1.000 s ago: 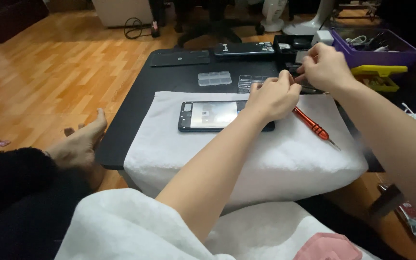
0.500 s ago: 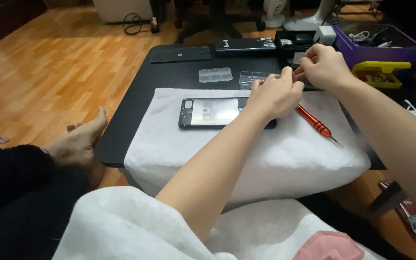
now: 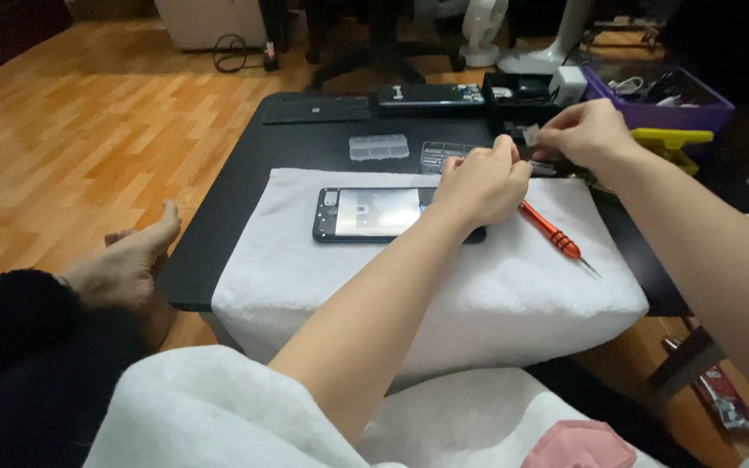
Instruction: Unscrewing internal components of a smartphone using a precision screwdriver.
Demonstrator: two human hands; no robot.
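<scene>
My left hand [image 3: 478, 184] rests curled on the right end of the black smartphone [image 3: 374, 213], which lies flat on the white folded towel [image 3: 426, 295] on the black desk [image 3: 244, 182]. My right hand [image 3: 584, 132] pinches a tiny pale piece between narrowed fingers. An orange-handled screwdriver [image 3: 552, 232] lies just beside the phone.

Glossy glass phone [image 3: 374, 213] on soft white cloth [image 3: 444, 286], matt black table [image 3: 244, 186].
</scene>
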